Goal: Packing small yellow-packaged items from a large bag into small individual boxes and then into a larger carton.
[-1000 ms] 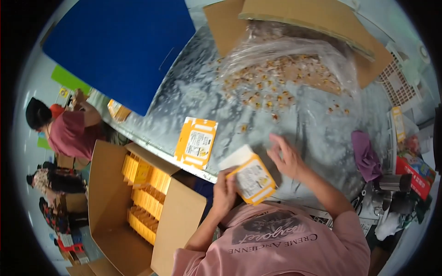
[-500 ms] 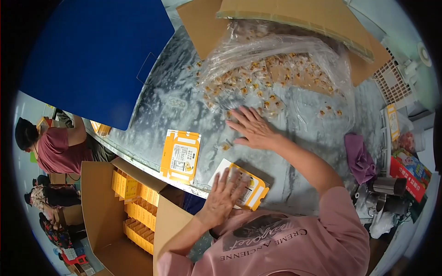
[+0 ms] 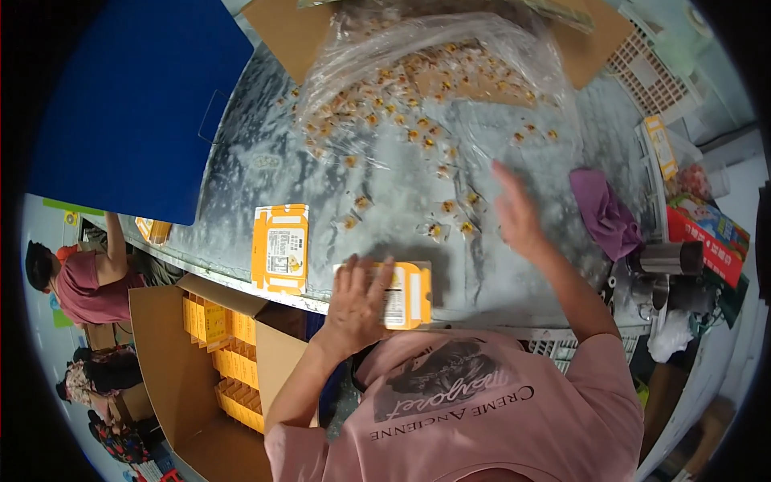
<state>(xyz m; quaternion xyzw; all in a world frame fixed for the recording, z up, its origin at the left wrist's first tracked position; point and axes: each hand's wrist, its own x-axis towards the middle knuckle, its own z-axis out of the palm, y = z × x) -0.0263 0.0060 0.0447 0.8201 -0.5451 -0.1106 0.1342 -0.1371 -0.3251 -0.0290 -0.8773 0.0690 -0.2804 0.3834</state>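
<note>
My left hand [image 3: 358, 302] lies flat on a yellow and white carton [image 3: 409, 297] at the table's near edge, its fingers stretched out over the left part and hiding it. To the right, my right hand [image 3: 518, 213] is over the table, somewhat blurred, with a finger stretched forward and nothing visible in it. Just left of it lie several small clear packets [image 3: 447, 207] with yellow-brown contents. Many more such packets spill from a large clear plastic bag [image 3: 514, 48] at the far side. A flat yellow carton [image 3: 279, 249] rests on the table to the left.
An open cardboard box [image 3: 165, 353] with rows of yellow cartons [image 3: 237, 361] stands at the lower left. A blue panel [image 3: 136, 104] fills the upper left. A purple cloth [image 3: 602, 210] and metal cups [image 3: 671, 259] are at right. Other people work at far left.
My right hand has moved right, away from the bag's mouth, and more loose packets lie on the near table. The carton under my left hand has turned straighter. The whole view has shifted.
</note>
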